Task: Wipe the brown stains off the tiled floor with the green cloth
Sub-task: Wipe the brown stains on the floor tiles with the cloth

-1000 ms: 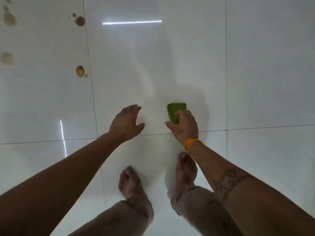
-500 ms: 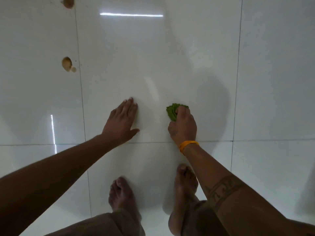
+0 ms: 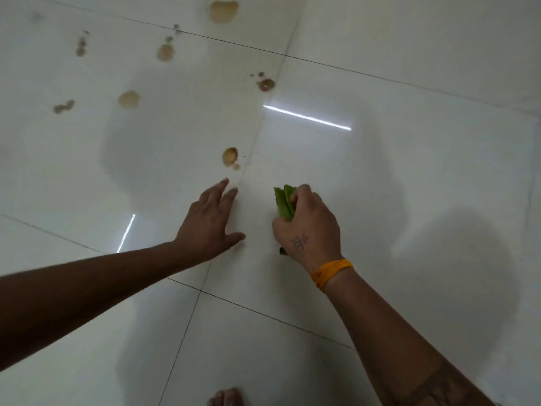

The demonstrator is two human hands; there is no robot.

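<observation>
My right hand, with an orange band at the wrist, is closed around the bunched green cloth, which sticks out past my fingers just over the white tiled floor. My left hand lies flat on the floor, fingers spread, left of the cloth. The nearest brown stain sits just beyond my left fingertips. Further brown stains lie ahead: one by the grout line, one at the far top, and several to the left.
Dark grout lines cross the glossy tiles. Bright strip-light reflections show on the floor. The toes of one foot are at the bottom edge. My shadow falls across the tiles around both hands.
The view has swung forward and tilted, bringing several more stains into sight. Both hands have shifted toward the nearest stain. My feet have mostly dropped out of view.
</observation>
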